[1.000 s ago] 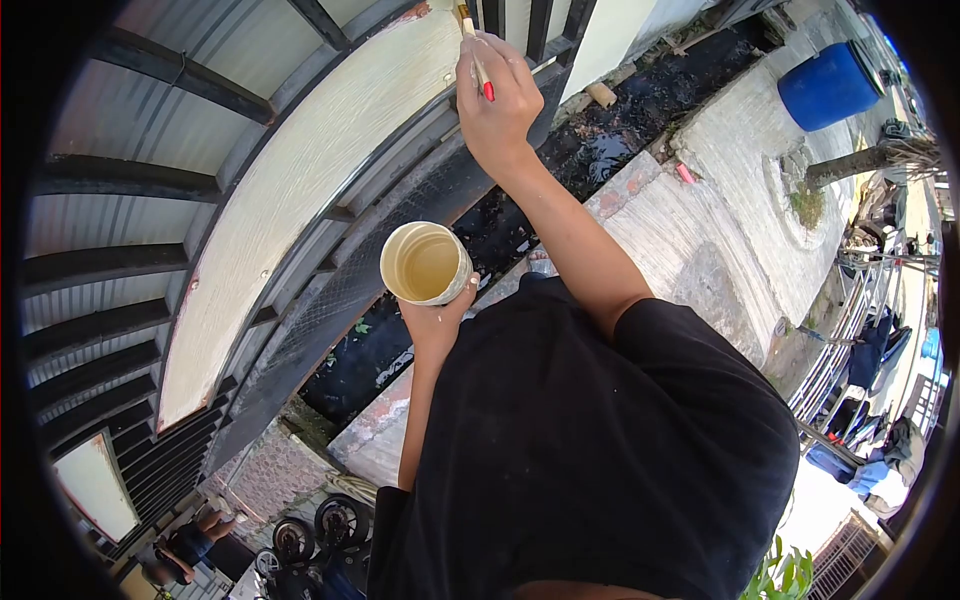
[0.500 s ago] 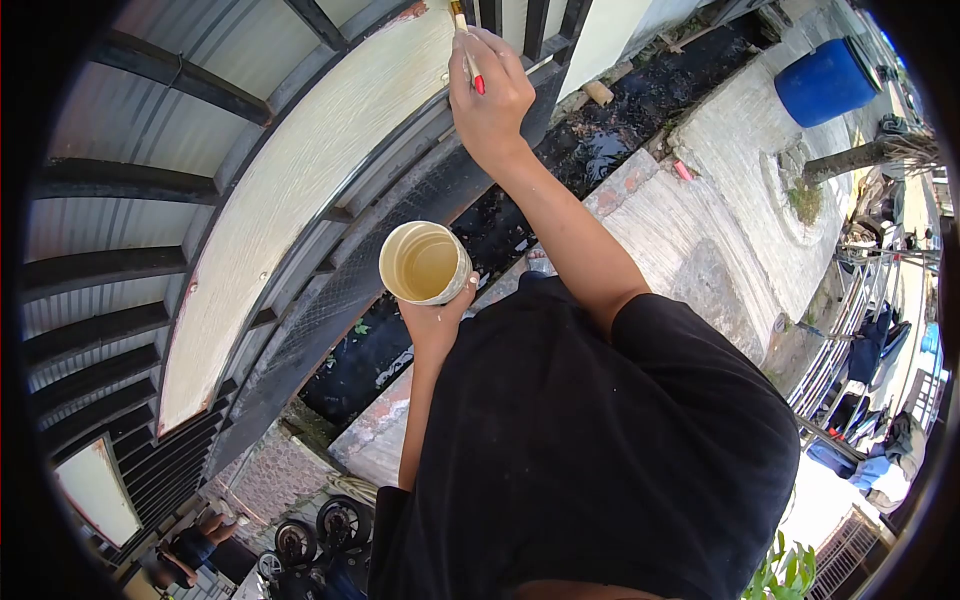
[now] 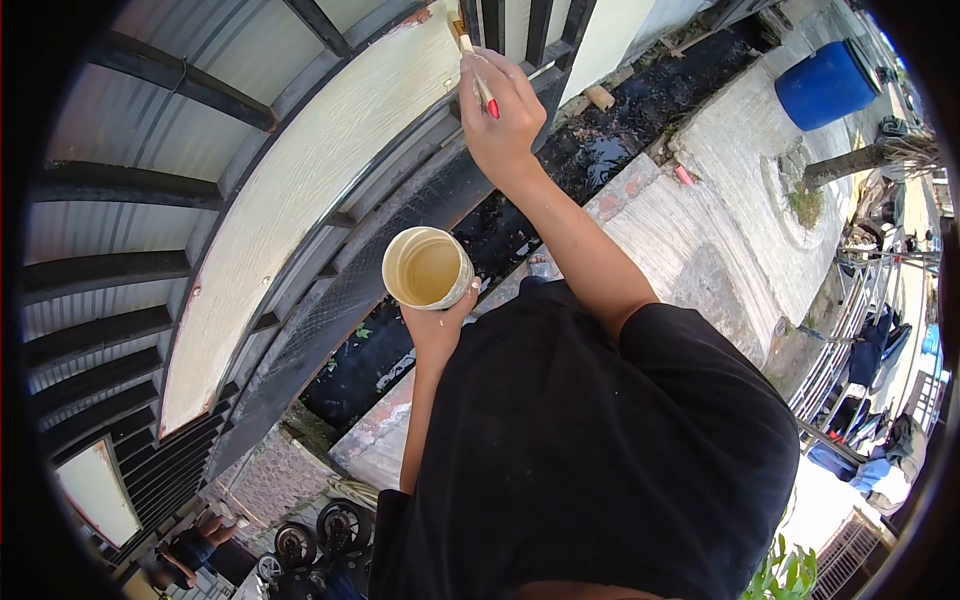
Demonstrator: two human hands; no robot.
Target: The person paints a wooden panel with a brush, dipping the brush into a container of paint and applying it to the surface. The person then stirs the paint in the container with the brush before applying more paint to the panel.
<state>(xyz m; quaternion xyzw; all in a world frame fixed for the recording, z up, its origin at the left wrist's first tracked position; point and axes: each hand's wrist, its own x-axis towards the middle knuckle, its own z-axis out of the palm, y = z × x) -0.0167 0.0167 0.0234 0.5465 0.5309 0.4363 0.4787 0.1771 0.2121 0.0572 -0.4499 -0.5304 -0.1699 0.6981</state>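
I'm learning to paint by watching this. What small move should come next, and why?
Probably stroke the paintbrush in the right hand toward the reddish patch on the cream panel: its tip is close by, and that patch looks uncoated.

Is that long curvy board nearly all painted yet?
Nearly, it seems: most of the curved panel looks cream, though I can't tell if it needs another coat. The right hand has the paintbrush at the upper end; the left hand holds a cup of pale liquid. The reddish patch up there probably still needs covering.
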